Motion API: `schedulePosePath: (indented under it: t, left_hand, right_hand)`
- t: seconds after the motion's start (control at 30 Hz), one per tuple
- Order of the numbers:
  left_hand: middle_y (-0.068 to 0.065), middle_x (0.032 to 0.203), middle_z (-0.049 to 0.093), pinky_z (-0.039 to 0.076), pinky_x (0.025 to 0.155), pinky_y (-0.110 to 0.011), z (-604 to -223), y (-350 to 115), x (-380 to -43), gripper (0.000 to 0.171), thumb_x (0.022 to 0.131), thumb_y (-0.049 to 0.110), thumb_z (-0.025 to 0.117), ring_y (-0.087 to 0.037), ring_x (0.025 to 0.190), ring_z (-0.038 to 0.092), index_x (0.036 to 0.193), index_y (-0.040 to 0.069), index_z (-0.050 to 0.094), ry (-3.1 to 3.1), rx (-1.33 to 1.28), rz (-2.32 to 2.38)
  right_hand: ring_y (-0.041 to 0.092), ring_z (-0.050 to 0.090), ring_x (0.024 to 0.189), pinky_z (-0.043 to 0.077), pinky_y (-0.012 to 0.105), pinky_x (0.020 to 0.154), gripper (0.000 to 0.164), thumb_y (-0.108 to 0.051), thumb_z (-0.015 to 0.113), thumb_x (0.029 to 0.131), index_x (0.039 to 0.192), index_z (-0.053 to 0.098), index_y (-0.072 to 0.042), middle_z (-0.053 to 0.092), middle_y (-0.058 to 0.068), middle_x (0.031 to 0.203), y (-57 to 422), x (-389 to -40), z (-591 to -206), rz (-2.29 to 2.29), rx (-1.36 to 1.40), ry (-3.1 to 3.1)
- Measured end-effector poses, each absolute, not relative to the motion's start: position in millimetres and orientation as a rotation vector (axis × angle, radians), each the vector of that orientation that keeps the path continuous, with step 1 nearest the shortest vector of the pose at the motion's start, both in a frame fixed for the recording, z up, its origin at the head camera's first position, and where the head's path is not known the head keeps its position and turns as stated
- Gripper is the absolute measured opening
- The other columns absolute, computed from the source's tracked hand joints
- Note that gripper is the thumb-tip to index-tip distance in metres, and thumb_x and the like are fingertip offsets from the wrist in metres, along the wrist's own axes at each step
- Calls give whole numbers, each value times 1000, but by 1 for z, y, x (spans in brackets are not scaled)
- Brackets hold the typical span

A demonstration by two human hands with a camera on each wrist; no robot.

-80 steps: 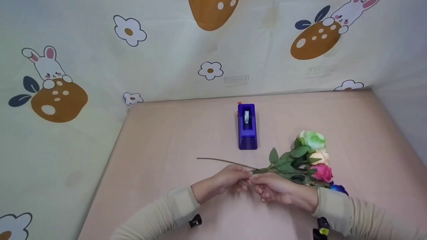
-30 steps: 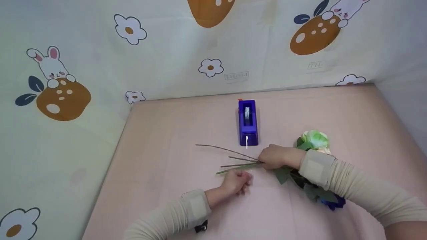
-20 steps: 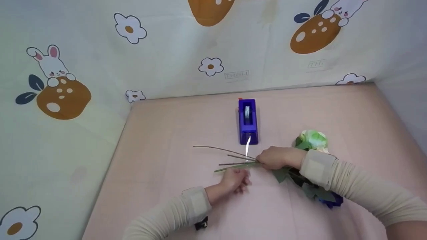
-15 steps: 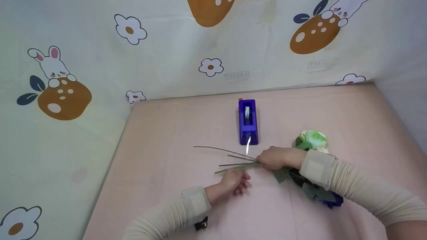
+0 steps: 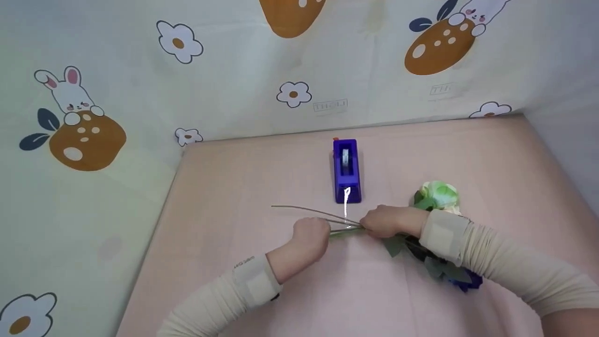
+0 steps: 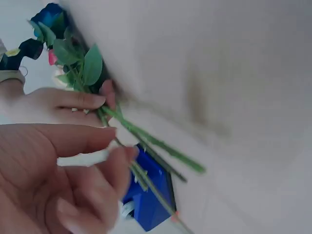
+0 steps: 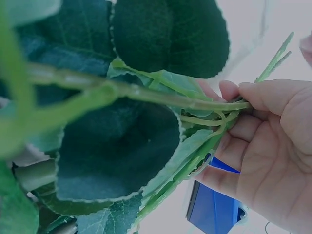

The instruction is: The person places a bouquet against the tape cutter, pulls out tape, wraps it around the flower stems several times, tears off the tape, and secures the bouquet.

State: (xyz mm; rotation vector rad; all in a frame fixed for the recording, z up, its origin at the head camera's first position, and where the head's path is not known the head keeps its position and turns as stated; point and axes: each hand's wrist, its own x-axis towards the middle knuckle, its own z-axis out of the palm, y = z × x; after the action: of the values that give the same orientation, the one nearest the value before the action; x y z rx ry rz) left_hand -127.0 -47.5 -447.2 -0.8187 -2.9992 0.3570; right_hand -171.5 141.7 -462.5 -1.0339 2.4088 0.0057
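The right hand (image 5: 386,221) grips the flowers (image 5: 440,195) by their stems (image 6: 170,151) over the bench (image 5: 243,187); the left hand (image 5: 310,238) is curled beside the stems' free ends, whether pinching anything I cannot tell; tape (image 5: 346,206) runs from the blue dispenser (image 5: 346,180) to the stems.

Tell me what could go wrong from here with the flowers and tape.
The tape strip running toward the stems might stick crooked or fold on itself. The stems fan apart beyond the right hand, so they could splay if that grip loosens. No hand steadies the tape dispenser, so a tug may drag it.
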Motion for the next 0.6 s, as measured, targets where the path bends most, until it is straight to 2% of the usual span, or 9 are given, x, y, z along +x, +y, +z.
schedulePosePath:
  t: [0.07, 0.13, 0.2, 0.23, 0.3, 0.43, 0.6]
  left_hand:
    - [-3, 74, 57, 44, 60, -26, -451, -48, -132, 35, 84, 40, 61, -16, 68, 52, 86, 5, 64, -2942, -797, 386]
    - [-8, 92, 59, 43, 76, -33, -458, -47, -139, 60, 83, 58, 53, -22, 86, 53, 104, 2, 61, -2940, -790, 392]
    - [-10, 103, 58, 38, 89, -40, -466, -46, -145, 76, 80, 68, 46, -26, 98, 51, 114, 1, 57, -3010, -815, 390]
    - [-10, 105, 58, 36, 92, -41, -469, -46, -148, 79, 79, 71, 44, -26, 100, 51, 115, 1, 56, -3048, -838, 391]
    - [-10, 99, 61, 38, 90, -39, -477, -46, -155, 77, 78, 71, 45, -25, 95, 54, 108, 2, 59, -3112, -891, 311]
    - [-4, 76, 61, 43, 67, -31, -489, -46, -165, 58, 79, 65, 52, -19, 69, 55, 86, 8, 60, -3103, -1001, 134]
    - [0, 62, 57, 42, 48, -29, -502, -46, -168, 43, 81, 53, 53, -16, 52, 51, 73, 12, 57, -2989, -1106, 90]
  right_hand:
    - [23, 56, 68, 45, 46, 82, 10, -7, 51, 86, 83, 59, -2, 60, 8, 74, 142, -172, -463, 8, -1039, 2411]
    - [24, 57, 70, 45, 46, 84, 11, -7, 51, 86, 84, 60, -1, 61, 9, 75, 141, -172, -463, 12, -1038, 2410]
    - [24, 58, 70, 45, 47, 85, 11, -7, 51, 87, 85, 60, -1, 61, 10, 76, 140, -172, -463, 10, -1040, 2409]
    - [24, 58, 70, 44, 47, 85, 12, -7, 50, 87, 85, 60, -1, 61, 10, 76, 140, -172, -463, 8, -1039, 2408]
    - [24, 57, 70, 44, 47, 86, 12, -8, 50, 87, 85, 60, -1, 61, 9, 75, 140, -172, -463, 9, -1032, 2404]
    - [23, 56, 68, 44, 46, 86, 11, -8, 51, 87, 82, 59, -2, 60, 8, 72, 140, -172, -462, 25, -1047, 2409]
    - [21, 56, 67, 42, 47, 90, 10, -7, 52, 85, 79, 59, -3, 60, 8, 71, 143, -172, -461, 44, -1095, 2420]
